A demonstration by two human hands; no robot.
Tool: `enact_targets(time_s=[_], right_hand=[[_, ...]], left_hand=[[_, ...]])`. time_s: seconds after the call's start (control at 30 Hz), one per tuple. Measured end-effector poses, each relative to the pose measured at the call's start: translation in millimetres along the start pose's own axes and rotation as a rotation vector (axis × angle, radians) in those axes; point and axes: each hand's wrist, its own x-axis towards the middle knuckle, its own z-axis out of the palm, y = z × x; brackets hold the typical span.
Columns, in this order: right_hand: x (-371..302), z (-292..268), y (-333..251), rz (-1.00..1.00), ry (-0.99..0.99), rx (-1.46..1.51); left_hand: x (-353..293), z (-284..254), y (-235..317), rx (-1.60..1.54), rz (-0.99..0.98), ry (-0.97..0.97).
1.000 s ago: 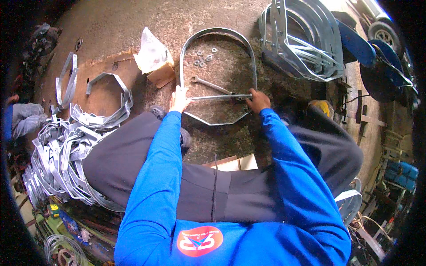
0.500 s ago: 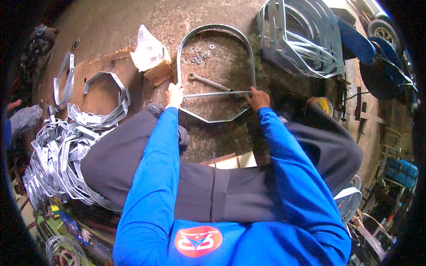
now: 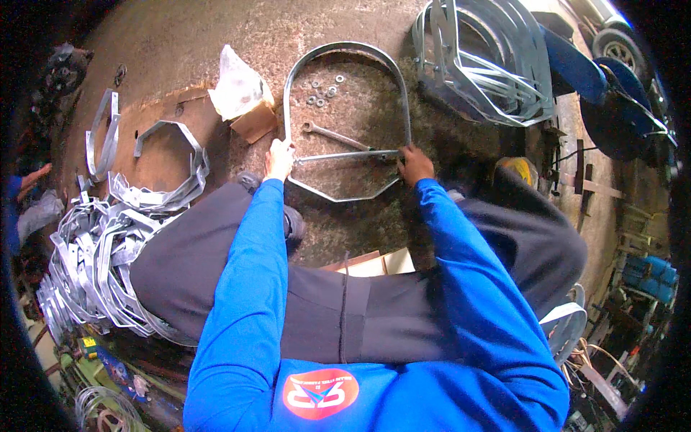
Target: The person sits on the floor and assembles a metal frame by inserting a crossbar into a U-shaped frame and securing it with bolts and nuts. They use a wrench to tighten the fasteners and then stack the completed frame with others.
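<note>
A galvanized metal strap frame [image 3: 348, 47], arched at the far side and angular at the near side, with a straight crossbar [image 3: 338, 155], spans the space between my hands. My left hand [image 3: 278, 160] is closed around its left joint, and my right hand [image 3: 415, 164] grips the right joint. Inside the arch, on the floor, lie a combination wrench [image 3: 335, 135] and several washers or nuts [image 3: 321, 102]. Left of the frame, a clear plastic bag [image 3: 239, 85] sits in a small cardboard box [image 3: 255, 124].
Bent metal straps [image 3: 108, 252] are heaped by my left leg, and an angular strap [image 3: 194, 155] lies on cardboard. A bundle of finished-looking frames [image 3: 475, 61] stands at the far right. A wheel [image 3: 620, 49] is beyond it. Another person's hand [image 3: 36, 178] shows at the left edge.
Both hands still hold the frame, which has shifted very slightly in view. The other person's hand at the left edge reaches farther in.
</note>
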Motion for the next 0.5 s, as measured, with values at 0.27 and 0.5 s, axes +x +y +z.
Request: enact_targets(time_s=[0.27,0.5], right_hand=[[-7.4,3.4,-1.9,-0.065,0.088,-0.029],[17.7,23.6,9.6,-0.034,0.104,-0.194]], left_hand=[[-16.3,6.0,23.7,0.323,0.083,-0.016],[-3.7,1.6,-1.3,0.070,0.073,-0.010]])
